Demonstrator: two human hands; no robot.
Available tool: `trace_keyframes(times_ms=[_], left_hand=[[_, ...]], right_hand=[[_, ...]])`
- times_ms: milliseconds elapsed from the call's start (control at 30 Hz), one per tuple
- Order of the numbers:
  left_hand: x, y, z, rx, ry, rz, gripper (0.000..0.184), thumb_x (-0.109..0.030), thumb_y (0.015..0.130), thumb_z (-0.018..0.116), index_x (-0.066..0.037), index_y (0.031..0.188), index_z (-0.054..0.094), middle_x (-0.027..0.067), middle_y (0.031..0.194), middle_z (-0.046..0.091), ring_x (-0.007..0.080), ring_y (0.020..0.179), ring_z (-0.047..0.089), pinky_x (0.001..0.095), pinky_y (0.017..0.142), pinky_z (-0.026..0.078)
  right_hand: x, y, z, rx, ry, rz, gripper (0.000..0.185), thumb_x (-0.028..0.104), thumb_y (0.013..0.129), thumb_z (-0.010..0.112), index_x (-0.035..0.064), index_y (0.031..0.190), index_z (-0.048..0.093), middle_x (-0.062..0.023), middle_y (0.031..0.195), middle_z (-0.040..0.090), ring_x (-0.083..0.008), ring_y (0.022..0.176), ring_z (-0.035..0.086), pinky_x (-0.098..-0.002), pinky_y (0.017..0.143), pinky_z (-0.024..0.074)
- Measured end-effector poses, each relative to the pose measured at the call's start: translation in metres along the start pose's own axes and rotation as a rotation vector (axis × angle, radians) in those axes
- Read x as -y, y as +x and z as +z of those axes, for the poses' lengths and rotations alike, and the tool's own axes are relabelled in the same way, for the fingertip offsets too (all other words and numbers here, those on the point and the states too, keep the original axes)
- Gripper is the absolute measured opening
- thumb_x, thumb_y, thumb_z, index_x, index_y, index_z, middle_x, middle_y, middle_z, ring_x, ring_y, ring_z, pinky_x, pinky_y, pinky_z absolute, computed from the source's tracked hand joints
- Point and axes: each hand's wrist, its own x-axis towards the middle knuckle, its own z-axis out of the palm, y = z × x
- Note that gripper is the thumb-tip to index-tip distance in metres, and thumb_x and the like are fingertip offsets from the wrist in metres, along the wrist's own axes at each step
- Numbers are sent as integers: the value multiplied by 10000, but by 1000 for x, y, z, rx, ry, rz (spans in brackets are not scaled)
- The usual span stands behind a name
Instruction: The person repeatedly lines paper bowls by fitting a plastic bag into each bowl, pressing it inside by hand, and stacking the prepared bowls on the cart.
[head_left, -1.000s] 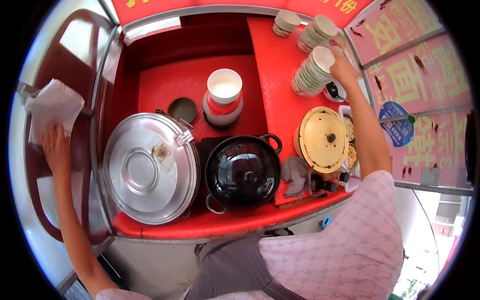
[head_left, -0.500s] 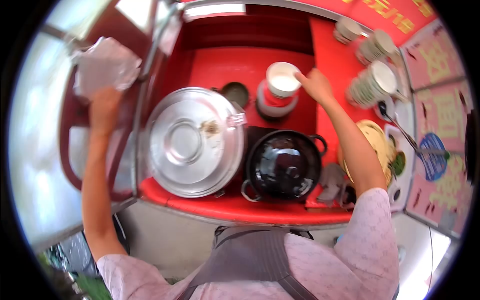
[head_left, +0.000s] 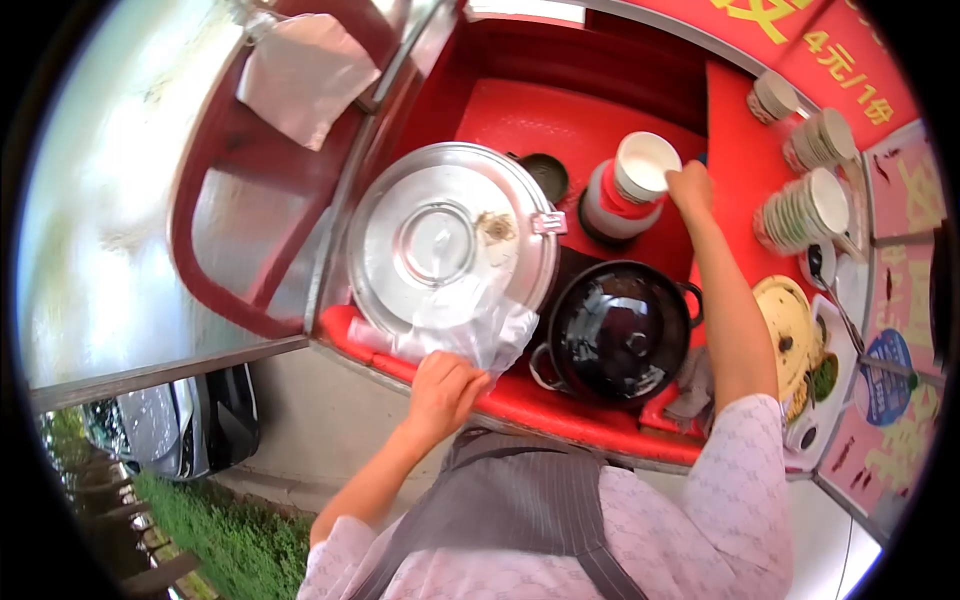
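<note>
My left hand (head_left: 443, 398) is closed on a thin clear plastic bag (head_left: 475, 325), held over the front edge of a large round silver lid (head_left: 440, 235). My right hand (head_left: 690, 190) has its fingers pressed together at the right rim of a white paper cup (head_left: 645, 165). That cup sits on a grey and red container (head_left: 615, 215) behind the black lidded pot (head_left: 620, 330). More bags (head_left: 305, 75) hang from the frame at the upper left.
Stacks of paper cups (head_left: 805, 212) stand at the right. Near them are a yellow lid (head_left: 785, 325), a ladle (head_left: 845, 315), a tray of toppings (head_left: 825, 375) and a grey cloth (head_left: 692, 385). A small dark bowl (head_left: 545, 178) lies behind the silver lid.
My left hand has come away from the hanging bags with one bag, to the front of the silver lid. My right hand has moved from the cup stacks to the cup on the container. The view has shifted left.
</note>
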Motion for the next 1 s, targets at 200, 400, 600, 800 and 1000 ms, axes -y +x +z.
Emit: trace_keyframes(times_ms=[200,400,600,800,1000], left_hand=[[-25,-38,-5,-100,-228,-186,100,-75,798,751,-45,814,658,110,931,677,310,893,621,411,808,479],[-23,-29,-20,-48,-683,-389,181,-171,942,662,-30,845,603,131,1114,706,288,1040,638,410,913,473],[-4,-6,-52,-40,-1319,-643,264,-243,1053,519,-28,901,502,241,1055,713,290,966,711,390,821,573],[31,-5,-84,-138,-1455,-761,289,-320,1072,454,-41,1067,531,261,1167,663,361,990,696,490,865,565],[56,-15,-96,-67,-1685,-789,436,-427,1063,435,-32,1221,528,265,1288,601,400,1096,649,525,912,538]], right_hand=[[36,-32,-41,-18,158,-40,358,232,785,596,-71,948,694,-328,1004,677,-462,991,665,-504,875,511],[111,-183,-33,471,658,-173,303,249,926,596,-23,813,665,-89,640,671,-146,495,609,-290,462,483],[125,-273,4,875,993,148,449,404,983,612,-30,942,714,-99,830,711,-148,787,672,-287,705,541],[112,-350,-37,1121,1192,69,304,267,964,664,-16,1076,683,-59,903,705,-117,727,624,-290,681,525],[136,-400,-43,723,1018,75,196,103,919,692,-4,1083,682,-19,846,686,-91,712,614,-268,645,509]])
